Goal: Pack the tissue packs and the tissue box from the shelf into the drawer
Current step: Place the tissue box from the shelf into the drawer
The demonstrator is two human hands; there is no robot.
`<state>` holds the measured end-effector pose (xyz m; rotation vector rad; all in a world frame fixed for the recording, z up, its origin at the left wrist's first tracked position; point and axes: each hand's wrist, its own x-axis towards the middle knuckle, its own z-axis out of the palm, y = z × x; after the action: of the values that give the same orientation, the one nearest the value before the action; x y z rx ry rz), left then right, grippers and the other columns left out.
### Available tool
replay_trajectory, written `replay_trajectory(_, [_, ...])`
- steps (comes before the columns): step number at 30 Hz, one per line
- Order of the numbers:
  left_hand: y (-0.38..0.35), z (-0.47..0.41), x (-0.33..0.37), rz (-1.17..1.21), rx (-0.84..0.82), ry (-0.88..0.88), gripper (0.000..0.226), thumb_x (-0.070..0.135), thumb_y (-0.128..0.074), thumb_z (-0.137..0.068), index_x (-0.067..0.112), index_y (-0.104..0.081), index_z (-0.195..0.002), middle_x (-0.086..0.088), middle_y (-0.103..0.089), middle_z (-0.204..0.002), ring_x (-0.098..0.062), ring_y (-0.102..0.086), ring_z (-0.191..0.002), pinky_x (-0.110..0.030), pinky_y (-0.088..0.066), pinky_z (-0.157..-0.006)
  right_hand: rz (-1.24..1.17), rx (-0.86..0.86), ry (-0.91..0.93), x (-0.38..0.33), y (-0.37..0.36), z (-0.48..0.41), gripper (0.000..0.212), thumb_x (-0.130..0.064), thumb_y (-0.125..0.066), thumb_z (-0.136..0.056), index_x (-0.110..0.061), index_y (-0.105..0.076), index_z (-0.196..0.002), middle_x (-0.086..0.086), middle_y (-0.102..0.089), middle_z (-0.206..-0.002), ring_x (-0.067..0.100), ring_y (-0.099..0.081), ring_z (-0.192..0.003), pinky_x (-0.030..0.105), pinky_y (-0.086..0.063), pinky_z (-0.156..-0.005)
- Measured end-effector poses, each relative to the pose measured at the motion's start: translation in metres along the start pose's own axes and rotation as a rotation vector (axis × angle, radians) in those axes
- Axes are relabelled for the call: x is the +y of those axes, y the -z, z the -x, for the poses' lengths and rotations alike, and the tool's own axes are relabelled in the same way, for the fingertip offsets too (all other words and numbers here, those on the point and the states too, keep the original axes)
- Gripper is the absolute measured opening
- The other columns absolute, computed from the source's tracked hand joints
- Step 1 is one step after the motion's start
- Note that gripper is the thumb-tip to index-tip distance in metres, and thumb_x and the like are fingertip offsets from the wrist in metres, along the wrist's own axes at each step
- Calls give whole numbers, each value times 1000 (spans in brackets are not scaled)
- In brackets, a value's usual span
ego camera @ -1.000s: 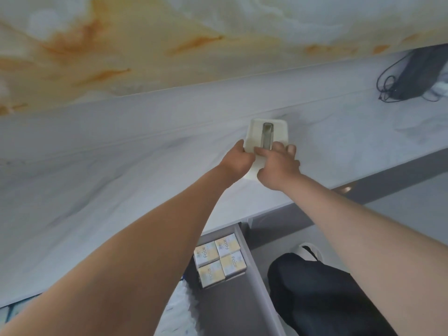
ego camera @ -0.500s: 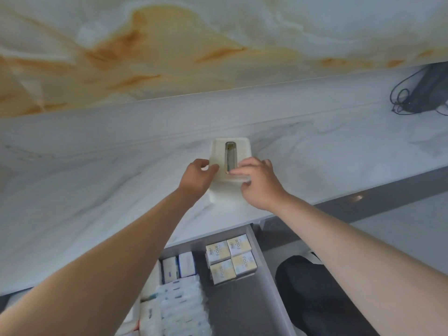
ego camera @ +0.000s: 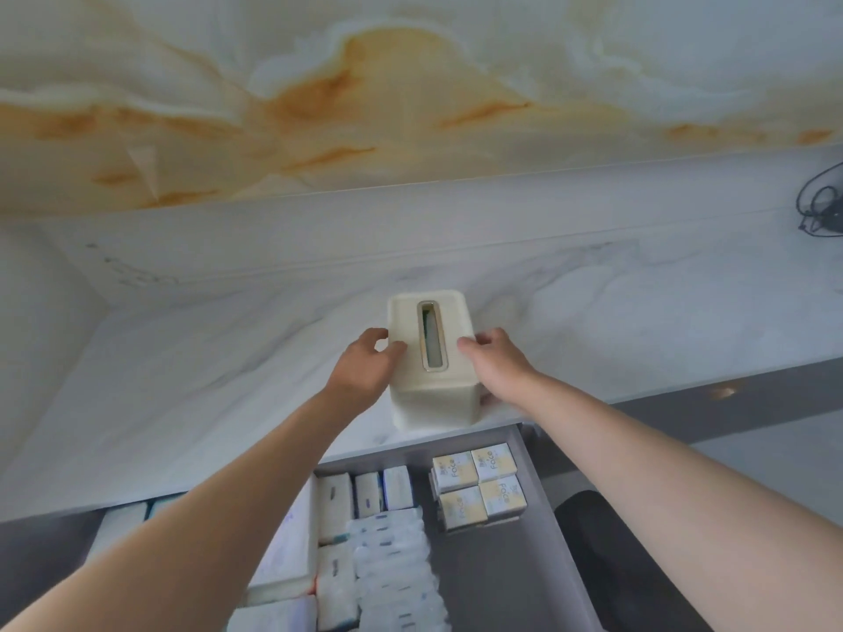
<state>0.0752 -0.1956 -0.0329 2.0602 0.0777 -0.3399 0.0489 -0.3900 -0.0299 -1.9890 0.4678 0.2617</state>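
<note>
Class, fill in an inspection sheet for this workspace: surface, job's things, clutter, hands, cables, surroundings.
Surface: white marble shelf, grey-veined.
Job's things: cream tissue box at the shelf's front edge, above the open drawer; yellow packs and white packs already lie in the drawer.
Clutter: nothing seen.
Hands: left hand grips the box's left side; right hand grips its right side.
Cables: black cable coiled on the shelf, far right.
Surroundings: orange-veined marble wall behind; dark shape right of the drawer, too unclear to name.
</note>
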Motion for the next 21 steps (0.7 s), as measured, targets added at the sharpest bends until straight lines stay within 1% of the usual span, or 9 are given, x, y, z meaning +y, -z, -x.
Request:
replay_trajectory(2, [10,5,-14,15,51,35,46,59,-49,-83,27,-50,-116,-3,-65,-106,-24,-64,-94,-49,-54,-89,2,-68,-45,5,-13,4,61,-64,-43,-84,-18,-55,-121,5,-64,-109,25,-62,-99,49,-55,-91])
replay_trajectory(4, [16,6,-23,45,51,68,50,66,-50,-81,24,-50,-108,-1,-63,-104,-23,-63,-96,-49,-54,-90,5,-105,-74,11,-26,4,82,-77,-35,-73,-18,-59,-124,4,-65,-117,25,-61,-106,47,-49,-98])
replay_trajectory(5, [16,8,-24,73,33,89,50,64,-52,-84,21,-48,-110,-1,-61,-105,-22,-62,-98,-48,-55,-88,2,-109,-70,12,-31,5,86,-79,-32,-70,-19,-60,-126,4,-64,-120,24,-60,-108,45,-47,-99])
replay_trajectory(7, [15,13,-26,152,-9,151,46,54,-52,-92,18,-40,-117,-4,-59,-106,-24,-61,-100,-43,-57,-83,15,-98,-70,12,-37,9,87,-80,-31,-70,-21,-59,-126,3,-62,-122,23,-58,-108,42,-47,-94])
replay_trajectory(9, [14,21,-27,176,-28,184,44,50,-48,-95,19,-34,-122,-7,-58,-108,-26,-61,-102,-43,-58,-83,31,-116,-91,13,-38,14,88,-80,-32,-68,-21,-55,-130,2,-59,-126,24,-55,-111,43,-45,-90])
replay_trajectory(12, [14,35,-31,179,-38,187,42,46,-47,-97,20,-30,-125,-8,-59,-106,-27,-63,-98,-46,-57,-86,-27,-169,-141,18,-37,25,84,-76,-44,-68,-20,-55,-129,3,-60,-130,26,-56,-114,45,-45,-93])
replay_trajectory(15, [15,53,-36,226,-50,189,41,42,-50,-96,22,-31,-127,-8,-60,-105,-27,-64,-93,-43,-58,-79,-172,-245,-191,25,-35,44,61,-60,-55,-75,-21,-61,-122,6,-63,-116,28,-62,-96,45,-48,-83])
replay_trajectory(18, [12,77,-43,230,-69,172,40,40,-51,-96,23,-34,-128,-5,-61,-104,-23,-64,-89,-37,-57,-72,-289,-300,-187,39,-34,63,42,-43,-58,-85,-17,-66,-117,6,-64,-110,30,-60,-97,52,-48,-91])
replay_trajectory(21, [9,98,-53,205,-91,154,41,39,-53,-94,23,-36,-128,-7,-62,-105,-23,-64,-87,-34,-54,-67,-347,-390,-216,49,-29,84,33,-33,-61,-83,-12,-67,-106,12,-59,-97,29,-54,-87,47,-49,-85])
